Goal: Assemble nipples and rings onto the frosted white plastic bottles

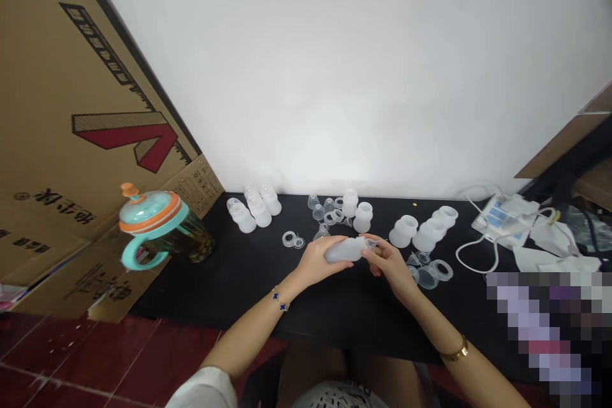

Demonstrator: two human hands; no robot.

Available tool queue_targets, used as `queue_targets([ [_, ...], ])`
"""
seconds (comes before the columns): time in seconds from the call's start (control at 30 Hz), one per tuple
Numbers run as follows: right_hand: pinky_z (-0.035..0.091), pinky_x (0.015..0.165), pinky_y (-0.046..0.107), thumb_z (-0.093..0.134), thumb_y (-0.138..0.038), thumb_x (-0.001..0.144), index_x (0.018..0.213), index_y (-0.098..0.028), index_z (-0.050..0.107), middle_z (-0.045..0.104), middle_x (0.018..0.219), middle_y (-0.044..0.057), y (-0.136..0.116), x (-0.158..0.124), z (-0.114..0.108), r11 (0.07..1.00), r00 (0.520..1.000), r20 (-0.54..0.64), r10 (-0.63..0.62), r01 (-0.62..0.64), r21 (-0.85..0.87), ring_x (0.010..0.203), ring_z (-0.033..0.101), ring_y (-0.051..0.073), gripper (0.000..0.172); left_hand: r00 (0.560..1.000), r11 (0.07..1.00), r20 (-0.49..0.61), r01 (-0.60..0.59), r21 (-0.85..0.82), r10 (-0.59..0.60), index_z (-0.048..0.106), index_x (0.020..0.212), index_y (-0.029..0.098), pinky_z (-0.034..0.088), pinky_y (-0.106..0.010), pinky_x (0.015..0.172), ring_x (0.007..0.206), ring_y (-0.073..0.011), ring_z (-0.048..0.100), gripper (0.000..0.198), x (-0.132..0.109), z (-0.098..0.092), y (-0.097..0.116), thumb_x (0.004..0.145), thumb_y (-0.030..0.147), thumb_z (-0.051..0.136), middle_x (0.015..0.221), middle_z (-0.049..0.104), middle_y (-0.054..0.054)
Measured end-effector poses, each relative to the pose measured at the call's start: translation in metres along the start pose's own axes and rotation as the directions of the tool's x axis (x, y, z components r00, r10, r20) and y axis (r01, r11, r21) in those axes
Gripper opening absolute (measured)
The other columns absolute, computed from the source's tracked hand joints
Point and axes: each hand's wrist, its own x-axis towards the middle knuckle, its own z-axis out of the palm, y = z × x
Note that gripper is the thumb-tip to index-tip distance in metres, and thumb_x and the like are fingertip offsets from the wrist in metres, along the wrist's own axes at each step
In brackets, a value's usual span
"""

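Observation:
My left hand (pixel 321 259) is wrapped around a frosted white baby bottle (pixel 344 250), tilted on its side above the black table (pixel 354 312). At the bottle's mouth, my right hand (pixel 382 261) pinches a clear nipple (pixel 370 243), partly hidden by the fingers. Whether the nipple is fastened to the bottle I cannot tell. Close to the right hand lie loose clear rings and caps, among them a ring (pixel 444 270). Behind the hands stand open white bottles (pixel 363 217) beside several small clear domes (pixel 329 205).
Several bottles with clear tops (pixel 261 210) stand back left; open bottles (pixel 425 234) stand at right. A large teal-lidded jug (pixel 157 229) is near the cardboard box (pixel 57 108). White cables (pixel 495 248) and a white device (pixel 507 217) lie far right. A wall (pixel 344 76) rises behind.

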Motion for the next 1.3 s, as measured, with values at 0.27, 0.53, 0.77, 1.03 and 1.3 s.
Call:
queue_targets([
  [0.27,0.026,0.045,0.023,0.078,-0.048,0.076,0.109,-0.017,0.067,0.034,0.051,-0.01,0.001,0.001,-0.002,0.989,0.997,-0.045,-0.068,0.061,-0.136,0.045,0.033,0.009,0.047,1.0,0.999,0.013,-0.007,-0.047,0.008,0.064,0.124,0.025,0.051,-0.038,0.098,0.109,-0.0251,0.067,0.054,-0.001,0.004,-0.002,0.075,0.041,0.082,0.122,0.071,-0.005],
  [0.53,0.021,0.047,0.025,0.077,-0.052,0.075,0.103,-0.017,0.07,0.025,0.054,-0.011,0.001,-0.001,-0.002,0.961,0.984,-0.112,-0.138,0.106,-0.256,0.048,0.025,0.009,0.046,1.0,0.995,0.023,0.021,-0.097,-0.019,0.065,0.123,0.023,0.052,-0.037,0.096,0.107,-0.0251,0.068,0.055,-0.002,0.008,-0.001,0.074,0.041,0.082,0.121,0.071,-0.006],
  [0.77,0.02,0.048,0.025,0.078,-0.053,0.073,0.098,-0.016,0.071,0.022,0.056,-0.01,0.0,-0.002,-0.002,0.947,0.973,-0.147,-0.176,0.127,-0.295,0.05,0.022,0.009,0.045,1.0,0.998,0.014,0.009,-0.068,-0.008,0.063,0.126,0.024,0.051,-0.038,0.1,0.112,-0.0254,0.067,0.057,-0.003,0.013,-0.002,0.074,0.042,0.082,0.124,0.07,-0.006],
  [1.03,0.028,0.047,0.025,0.074,-0.056,0.077,0.112,-0.016,0.069,0.041,0.059,-0.007,0.004,0.001,0.002,0.957,0.98,-0.115,-0.164,0.129,-0.262,0.05,0.036,0.011,0.053,0.999,0.997,-0.042,-0.032,0.067,0.034,0.063,0.126,0.026,0.053,-0.039,0.098,0.109,-0.0248,0.068,0.055,-0.002,0.01,-0.002,0.076,0.042,0.08,0.122,0.071,-0.005],
  [1.3,0.033,0.041,0.022,0.075,-0.053,0.077,0.119,-0.02,0.064,0.06,0.077,-0.001,0.013,0.004,0.0,0.976,0.994,-0.039,-0.103,0.094,-0.194,0.05,0.042,0.01,0.055,0.998,0.998,-0.006,0.056,-0.039,-0.056,0.064,0.122,0.025,0.053,-0.034,0.094,0.102,-0.0226,0.07,0.052,-0.002,0.006,0.002,0.078,0.049,0.077,0.118,0.072,-0.003],
])
